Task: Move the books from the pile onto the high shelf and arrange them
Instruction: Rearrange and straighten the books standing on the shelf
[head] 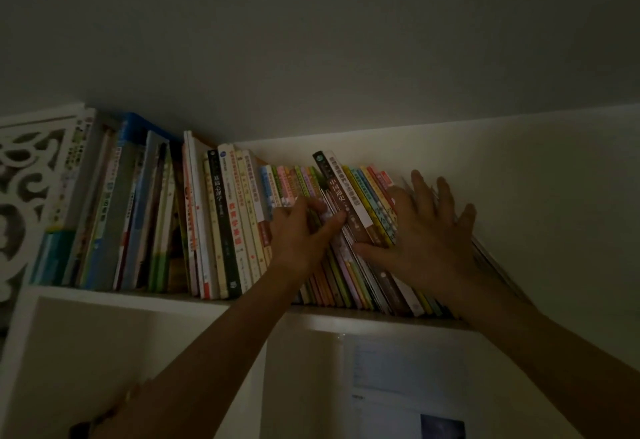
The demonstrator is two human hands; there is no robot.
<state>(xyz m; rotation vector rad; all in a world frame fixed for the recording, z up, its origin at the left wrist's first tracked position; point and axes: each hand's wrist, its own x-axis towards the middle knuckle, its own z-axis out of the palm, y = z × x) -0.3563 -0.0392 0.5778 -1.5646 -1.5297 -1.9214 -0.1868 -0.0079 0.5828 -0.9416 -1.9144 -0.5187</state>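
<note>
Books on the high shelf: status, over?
Left hand pinching spines mid-row. Right hand open, flat against the leaning books. Row on the shelf tilts left at the right end. Nothing blocking.

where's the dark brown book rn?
In the head view, the dark brown book stands leaning on the high shelf, right of centre in the row, between the left hand and the right hand, among thin colourful books.

Two bare forearms, no sleeves visible; left hand (300, 230) & right hand (420, 230) without rings or gloves, dim light.
</note>
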